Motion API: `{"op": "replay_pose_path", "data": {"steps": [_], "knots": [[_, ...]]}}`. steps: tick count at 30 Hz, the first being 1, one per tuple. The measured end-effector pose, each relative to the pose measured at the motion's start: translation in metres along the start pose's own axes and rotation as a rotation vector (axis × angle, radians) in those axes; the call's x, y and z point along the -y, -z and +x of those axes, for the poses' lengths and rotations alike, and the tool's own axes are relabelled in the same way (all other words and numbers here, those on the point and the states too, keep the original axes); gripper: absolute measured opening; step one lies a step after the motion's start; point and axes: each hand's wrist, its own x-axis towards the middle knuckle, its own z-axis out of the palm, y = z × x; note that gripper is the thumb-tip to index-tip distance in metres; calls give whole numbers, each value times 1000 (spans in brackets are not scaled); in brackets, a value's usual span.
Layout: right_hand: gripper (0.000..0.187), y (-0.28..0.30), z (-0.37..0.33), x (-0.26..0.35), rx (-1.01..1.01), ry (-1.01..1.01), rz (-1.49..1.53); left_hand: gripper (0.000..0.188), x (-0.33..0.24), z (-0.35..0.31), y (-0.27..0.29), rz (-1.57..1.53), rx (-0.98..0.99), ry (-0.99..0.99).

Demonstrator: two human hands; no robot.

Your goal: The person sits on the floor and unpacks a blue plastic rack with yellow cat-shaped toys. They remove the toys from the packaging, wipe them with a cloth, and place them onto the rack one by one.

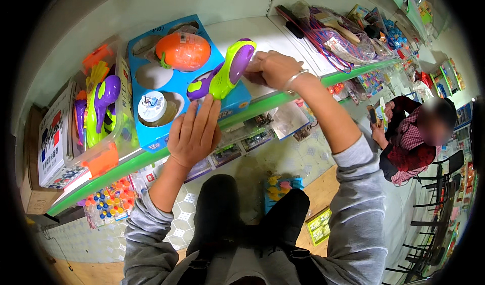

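A blue cardboard tray point(146, 85) with round holes sits on the white shelf in front of me. In it are an orange, pumpkin-like plastic toy point(184, 51), a small tub with a white lid point(152, 106) and a purple and lime-green toy point(225, 73) that leans up to the right. My left hand point(193, 131) is open, fingers stretched out against the tray's front edge, fingertips by the toy's lower end. My right hand point(277, 70) is closed over the shelf, just right of the toy's top. Whatever its bent fingers hold is hidden.
Left of the tray stands a clear bin point(126, 115) of similar purple and green toys, beside a white box point(56, 133). Bagged goods point(343, 35) lie farther right. A green strip point(268, 101) edges the shelf. At the right sits another person point(414, 138).
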Motion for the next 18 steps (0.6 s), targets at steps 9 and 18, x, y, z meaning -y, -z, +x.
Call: {"op": "replay_pose_path", "data": {"steps": [9,18], "knots": [[28,-53,128,-11,-264,-36,-142,33,-3,4,0,-8,-32,-3],[32,-53,162,-105,-160,-169,-2,34,-2,-1,-5,16,-45,-8]]}}
